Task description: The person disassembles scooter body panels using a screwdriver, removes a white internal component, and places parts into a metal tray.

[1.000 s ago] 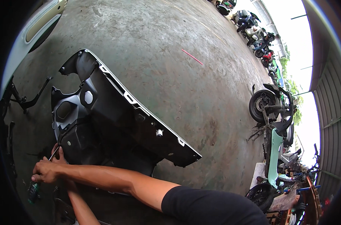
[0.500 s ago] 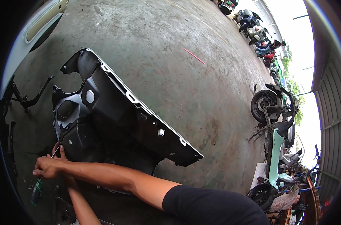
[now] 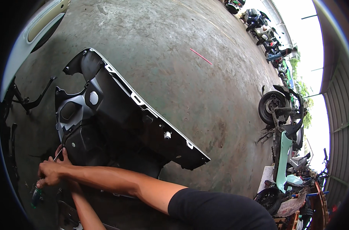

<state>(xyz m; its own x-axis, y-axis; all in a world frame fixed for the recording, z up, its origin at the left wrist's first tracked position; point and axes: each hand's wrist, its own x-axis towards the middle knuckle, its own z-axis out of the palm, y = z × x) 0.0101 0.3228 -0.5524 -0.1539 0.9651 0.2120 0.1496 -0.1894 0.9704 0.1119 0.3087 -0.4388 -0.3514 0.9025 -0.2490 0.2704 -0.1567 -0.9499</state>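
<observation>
The right hand (image 3: 48,173) curls around a metal-shafted screwdriver with a translucent green handle (image 3: 36,197), its shaft reaching the edge of a large, white-rimmed black plastic panel (image 3: 120,119) on the grey concrete floor (image 3: 174,88). Whether the left hand (image 3: 63,158), beside the shaft, pinches anything cannot be told.

texts: none legible | labels: none legible | numbers: none legible | signs: none legible

A stripped motorbike (image 3: 284,151), parked scooters (image 3: 264,34) and stained floor (image 3: 163,42) show a motorcycle workshop.
</observation>
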